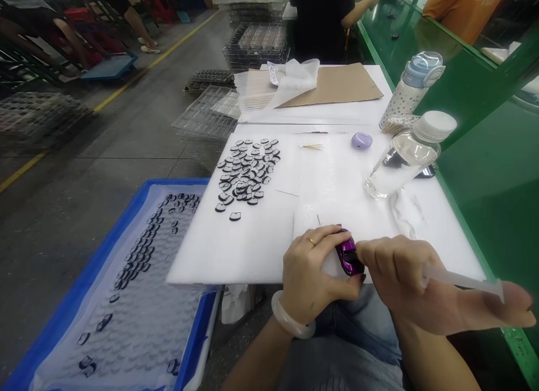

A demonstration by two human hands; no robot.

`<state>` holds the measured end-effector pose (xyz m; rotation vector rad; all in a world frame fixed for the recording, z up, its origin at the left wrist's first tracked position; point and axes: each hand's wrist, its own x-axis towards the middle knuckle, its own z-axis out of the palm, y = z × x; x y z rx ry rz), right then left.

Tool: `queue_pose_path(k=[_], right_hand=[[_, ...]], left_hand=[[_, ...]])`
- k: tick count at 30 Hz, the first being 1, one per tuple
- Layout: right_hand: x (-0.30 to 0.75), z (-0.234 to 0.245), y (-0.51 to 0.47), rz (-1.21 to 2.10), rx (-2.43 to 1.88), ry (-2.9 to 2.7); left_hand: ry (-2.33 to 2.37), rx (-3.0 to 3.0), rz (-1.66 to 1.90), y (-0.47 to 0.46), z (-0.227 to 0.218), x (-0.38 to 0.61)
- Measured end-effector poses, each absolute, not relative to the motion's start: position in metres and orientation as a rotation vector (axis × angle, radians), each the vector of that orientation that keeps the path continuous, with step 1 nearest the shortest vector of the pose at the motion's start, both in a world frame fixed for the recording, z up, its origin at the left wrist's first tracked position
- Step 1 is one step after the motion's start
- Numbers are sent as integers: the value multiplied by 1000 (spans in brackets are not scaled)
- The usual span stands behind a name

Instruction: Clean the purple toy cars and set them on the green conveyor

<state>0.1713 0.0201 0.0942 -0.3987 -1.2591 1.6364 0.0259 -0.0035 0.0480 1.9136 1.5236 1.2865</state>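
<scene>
At the table's front edge, my left hand [309,270] grips a small glossy purple toy car body [347,253] between fingers and thumb. Beside it, my right hand [415,284] is wrapped round what looks like a translucent plastic syringe [463,281]. The syringe's flanged end sticks out along my stretched thumb, while its tip is hidden by my fingers close to the purple piece. On the white table mat [197,250], many small black-rimmed pieces [246,172] lie to the left. Thin yellow sticks [311,147] and a lilac rounded case [361,140] lie further back.
A clear bottle [400,160] and a dotted drinking bottle [410,87] stand on the right, with crumpled tissue [406,211] nearby. At lower left, a blue-rimmed tray [80,290] holds more black-rimmed pieces. Cardboard [341,85] lies behind. A green barrier [484,172] borders the right. Other people are nearby.
</scene>
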Motion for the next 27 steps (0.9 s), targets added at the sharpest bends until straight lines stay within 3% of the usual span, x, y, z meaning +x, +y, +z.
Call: queue_pose_path(k=[17, 23, 27], right_hand=[[162, 121, 1, 1505, -757, -1394], [146, 106, 40, 1269, -596, -1218], [144, 91, 64, 1325, -814, -1252]], left_hand=[[1498, 1952, 1201, -5, 46, 22], [1522, 1978, 1245, -6, 44, 24], [1517, 1994, 1235, -6, 43, 24]])
